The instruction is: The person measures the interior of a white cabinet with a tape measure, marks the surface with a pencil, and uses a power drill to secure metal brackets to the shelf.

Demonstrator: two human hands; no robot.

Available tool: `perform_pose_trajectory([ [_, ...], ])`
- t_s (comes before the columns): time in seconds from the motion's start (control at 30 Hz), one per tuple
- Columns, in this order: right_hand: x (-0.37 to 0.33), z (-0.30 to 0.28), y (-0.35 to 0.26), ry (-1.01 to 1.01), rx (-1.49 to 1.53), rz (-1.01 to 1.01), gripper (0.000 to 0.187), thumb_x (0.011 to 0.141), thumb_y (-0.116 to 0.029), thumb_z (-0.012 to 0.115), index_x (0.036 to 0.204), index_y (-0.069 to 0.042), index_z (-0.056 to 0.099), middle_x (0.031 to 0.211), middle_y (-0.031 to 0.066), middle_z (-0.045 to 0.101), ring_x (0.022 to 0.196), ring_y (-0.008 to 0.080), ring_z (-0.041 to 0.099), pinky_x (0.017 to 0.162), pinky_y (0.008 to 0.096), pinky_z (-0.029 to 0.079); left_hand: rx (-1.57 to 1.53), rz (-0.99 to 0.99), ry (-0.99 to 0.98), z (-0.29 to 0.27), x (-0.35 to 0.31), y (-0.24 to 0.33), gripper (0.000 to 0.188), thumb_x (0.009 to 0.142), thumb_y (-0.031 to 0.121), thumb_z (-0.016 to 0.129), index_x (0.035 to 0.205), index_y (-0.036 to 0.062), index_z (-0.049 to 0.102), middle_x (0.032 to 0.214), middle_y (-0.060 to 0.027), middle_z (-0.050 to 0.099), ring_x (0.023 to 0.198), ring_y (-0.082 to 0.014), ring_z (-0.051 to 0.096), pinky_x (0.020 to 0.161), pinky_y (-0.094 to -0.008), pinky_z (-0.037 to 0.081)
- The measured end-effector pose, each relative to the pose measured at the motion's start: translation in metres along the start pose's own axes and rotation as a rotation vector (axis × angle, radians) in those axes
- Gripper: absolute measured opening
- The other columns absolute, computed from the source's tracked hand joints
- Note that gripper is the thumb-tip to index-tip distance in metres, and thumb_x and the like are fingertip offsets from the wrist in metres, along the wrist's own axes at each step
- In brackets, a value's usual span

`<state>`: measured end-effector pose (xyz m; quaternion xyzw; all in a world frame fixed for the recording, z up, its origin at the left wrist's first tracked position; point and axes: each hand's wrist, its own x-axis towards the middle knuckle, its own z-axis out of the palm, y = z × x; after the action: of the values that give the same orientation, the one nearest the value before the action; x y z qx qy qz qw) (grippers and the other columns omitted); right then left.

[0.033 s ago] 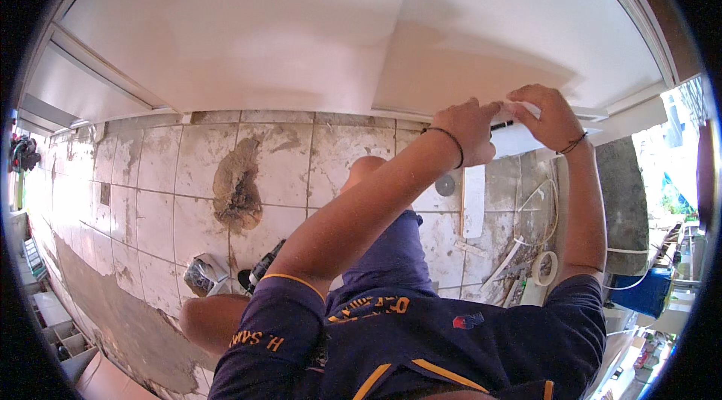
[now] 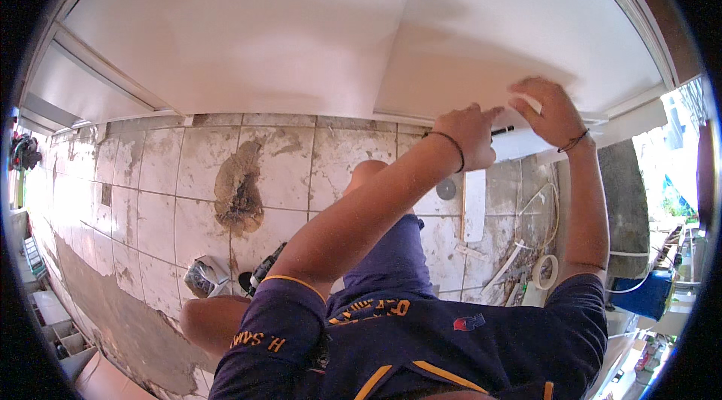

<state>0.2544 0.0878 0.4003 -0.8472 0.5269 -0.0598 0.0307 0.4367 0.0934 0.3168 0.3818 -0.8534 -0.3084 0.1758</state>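
My left hand (image 2: pixel 472 137) is at the lower edge of a large white panel (image 2: pixel 466 62), right of the middle. Its fingers are closed round a slim black pen-like stick (image 2: pixel 502 131), whose end sticks out to the right. The left index finger stretches toward my right hand (image 2: pixel 550 110). That hand is open, fingers curved and thumb apart, with a gap between it and the left fingertips. I see nothing held in it. Below both hands a white strip (image 2: pixel 515 146) shows in part.
Stained tiles (image 2: pixel 282 167) cover the floor, with a brown mound (image 2: pixel 239 186). A power drill (image 2: pixel 263 265) and a plastic bag (image 2: pixel 205 277) lie by my left knee. A roll of tape (image 2: pixel 545 272), a white board (image 2: pixel 474 204) and a grey disc (image 2: pixel 446 189) lie near my right arm.
The fingers of my right hand have drawn slightly apart from the left fingertips. My left hand has barely shifted and keeps the black stick.
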Motion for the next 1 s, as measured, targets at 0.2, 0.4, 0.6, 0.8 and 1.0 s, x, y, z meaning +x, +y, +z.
perform_pose_trajectory([
  [0.2,0.149,-0.043,-0.107,0.488,-0.410,-0.623,0.041,0.082,-0.027,0.062,0.119,-0.011,0.057,0.135,0.0081,0.044,0.130,0.0259,0.035,0.107,0.0444,0.027,0.040,-0.004,-0.002,-0.001,-0.020,0.012,0.067,0.066,0.018,0.061,0.129,0.0093,0.041,0.100,-0.0235,0.057,0.088,-0.0377,0.061,0.076,-0.0473,0.051],
  [0.4,0.290,-0.025,-0.168,0.752,-0.716,-0.793,0.053,0.089,-0.045,0.044,0.133,-0.016,0.043,0.147,0.0079,0.027,0.138,0.0244,0.016,0.111,0.0528,0.009,0.025,-0.014,-0.023,0.005,-0.031,0.027,0.065,0.069,0.014,0.059,0.131,0.0082,0.039,0.104,-0.0254,0.055,0.085,-0.0380,0.062,0.070,-0.0479,0.051],
  [0.6,0.292,-0.015,-0.157,0.737,-0.767,-0.756,0.057,0.089,-0.047,0.042,0.138,-0.019,0.037,0.149,0.0064,0.022,0.139,0.0235,0.015,0.112,0.0527,0.008,0.016,-0.030,0.013,0.006,-0.040,0.022,0.066,0.070,0.013,0.057,0.133,0.0060,0.037,0.107,-0.0277,0.054,0.081,-0.0372,0.063,0.067,-0.0463,0.052],
  [0.8,0.268,-0.024,-0.127,0.709,-0.768,-0.743,0.057,0.089,-0.049,0.043,0.138,-0.019,0.037,0.149,0.0059,0.023,0.138,0.0242,0.016,0.111,0.0532,0.009,0.034,-0.072,-0.016,-0.004,-0.036,0.024,0.068,0.071,0.013,0.056,0.135,0.0039,0.033,0.114,-0.0295,0.052,0.081,-0.0367,0.064,0.068,-0.0453,0.052],
  [1.0,0.208,-0.038,-0.053,0.637,-0.851,-0.601,0.059,0.087,-0.051,0.046,0.139,-0.025,0.035,0.149,0.0052,0.021,0.139,0.0251,0.013,0.110,0.0557,0.006,0.116,-0.066,0.113,0.005,-0.029,0.000,0.071,0.074,0.021,0.059,0.136,0.0010,0.031,0.116,-0.0297,0.051,0.088,-0.0387,0.062,0.076,-0.0457,0.052],
])
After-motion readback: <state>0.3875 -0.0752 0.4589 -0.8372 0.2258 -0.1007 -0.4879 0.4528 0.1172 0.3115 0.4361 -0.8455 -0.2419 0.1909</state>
